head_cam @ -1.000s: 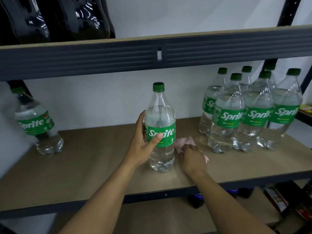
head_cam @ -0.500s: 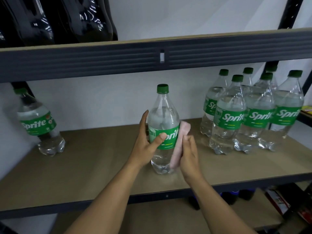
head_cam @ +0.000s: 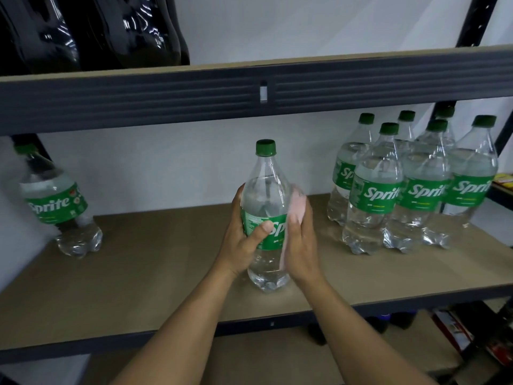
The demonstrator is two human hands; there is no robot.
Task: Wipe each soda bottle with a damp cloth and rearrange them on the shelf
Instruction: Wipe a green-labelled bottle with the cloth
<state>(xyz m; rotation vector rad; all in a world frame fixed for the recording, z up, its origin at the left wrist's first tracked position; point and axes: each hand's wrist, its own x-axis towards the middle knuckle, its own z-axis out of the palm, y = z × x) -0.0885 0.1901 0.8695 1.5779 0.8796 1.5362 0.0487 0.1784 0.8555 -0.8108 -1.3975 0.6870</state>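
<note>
The left hand (head_cam: pixel 244 245) grips the clear plastic soda bottle with green cap and green label (head_cam: pixel 266 195). Its fingers curl round the left side and the thumb crosses the front of the label. The right hand (head_cam: pixel 301 245) lies against the right side of the same bottle with its fingers extended, pressing the pale pink cloth (head_cam: pixel 295 207) flat between palm and plastic. The cloth covers the bottle from shoulder to lower body.

The bottle stands upright at the middle of the tan wooden shelf board (head_cam: pixel 166 273), toward its front edge. A cluster of identical green-capped bottles (head_cam: pixel 416 195) stands at the right end of the board, well apart from the held bottle. One further green-labelled bottle (head_cam: pixel 58 204) stands at the left end. Dark glossy bottles (head_cam: pixel 111 31) occupy the tier above the dark grey metal beam (head_cam: pixel 166 98).
</note>
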